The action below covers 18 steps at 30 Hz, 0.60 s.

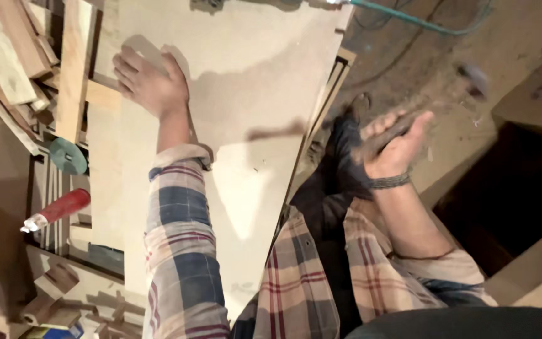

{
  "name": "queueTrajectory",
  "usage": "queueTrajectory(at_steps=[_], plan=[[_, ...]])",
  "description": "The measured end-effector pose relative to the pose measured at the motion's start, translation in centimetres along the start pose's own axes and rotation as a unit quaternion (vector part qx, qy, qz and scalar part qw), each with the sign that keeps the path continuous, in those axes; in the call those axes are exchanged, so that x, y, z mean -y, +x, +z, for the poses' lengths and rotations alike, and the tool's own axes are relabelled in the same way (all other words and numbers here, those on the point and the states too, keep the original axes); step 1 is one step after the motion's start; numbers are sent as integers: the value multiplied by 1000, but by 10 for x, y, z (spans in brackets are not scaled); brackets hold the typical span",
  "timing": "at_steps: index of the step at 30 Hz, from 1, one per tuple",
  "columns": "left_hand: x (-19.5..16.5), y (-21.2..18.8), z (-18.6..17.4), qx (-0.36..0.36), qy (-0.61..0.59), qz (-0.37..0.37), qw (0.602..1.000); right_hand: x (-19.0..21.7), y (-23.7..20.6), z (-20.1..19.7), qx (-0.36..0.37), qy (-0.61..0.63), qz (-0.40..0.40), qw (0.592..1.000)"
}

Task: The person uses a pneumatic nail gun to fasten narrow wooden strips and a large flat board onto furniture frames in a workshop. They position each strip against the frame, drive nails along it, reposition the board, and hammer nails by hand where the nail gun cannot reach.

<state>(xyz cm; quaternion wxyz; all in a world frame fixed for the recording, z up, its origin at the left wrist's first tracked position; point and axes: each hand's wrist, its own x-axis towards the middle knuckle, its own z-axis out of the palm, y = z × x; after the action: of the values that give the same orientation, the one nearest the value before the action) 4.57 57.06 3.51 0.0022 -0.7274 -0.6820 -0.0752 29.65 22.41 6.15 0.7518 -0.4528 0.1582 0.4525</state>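
The person is leaning over a big pale board (pixel 246 94) that is filling the middle of the view, running from twelve o'clock down toward six. The left hand (pixel 148 81) is lying flat on it near the board's ten o'clock corner, palm down, fingers spread fairly wide and pointing toward eleven o'clock, with nothing gripped; the board is directly under the fingertips and stretching away from them toward three o'clock. The checked sleeve (pixel 180 245) is running back from that hand toward six o'clock.

The right hand (pixel 393 147) is hanging off the board's edge, out at three o'clock from it, over the dirt floor (pixel 446 69). Its fingers are curling tightly around the handle of a hammer (pixel 421 110); the handle is running up from the fist toward one o'clock, and the head is blurring badly, so I cannot tell its shape. The hammer is well apart from the board, and its shadow is falling across the board's middle. A dark band (pixel 390 182) is sitting around that wrist.

At nine o'clock from the left arm, a red tube (pixel 58 210) is lying with its pale tip toward eight o'clock, and a green disc (pixel 68 156) is sitting just above it. Loose planks (pixel 73 63) are piling up at eleven o'clock, just beside the spread fingers. A green hose (pixel 421 24) is trailing across the floor at one o'clock.
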Motion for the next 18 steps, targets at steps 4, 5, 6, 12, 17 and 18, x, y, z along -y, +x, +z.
queueTrajectory(at_steps=[4, 5, 6, 12, 17, 18], plan=[[-4, 3, -7, -14, -7, 6, 1000, -29, -17, 29, -50, -171, 145, 973], [-4, 3, -8, -7, -9, -6, 1000, -29, -16, 36, -58, -208, 172, 961], [-5, 3, -9, 3, -11, -15, 1000, -24, -16, 38, -53, -152, 150, 975], [-7, 1, -16, -20, -7, 22, 1000, -6, -21, 35, -47, 20, 29, 998], [-12, 7, -22, 20, -7, 1, 1000, -6, -16, 45, -2, -122, 148, 981], [-10, 6, -22, 6, 0, 10, 1000, -5, -11, 46, -7, -32, 90, 995]])
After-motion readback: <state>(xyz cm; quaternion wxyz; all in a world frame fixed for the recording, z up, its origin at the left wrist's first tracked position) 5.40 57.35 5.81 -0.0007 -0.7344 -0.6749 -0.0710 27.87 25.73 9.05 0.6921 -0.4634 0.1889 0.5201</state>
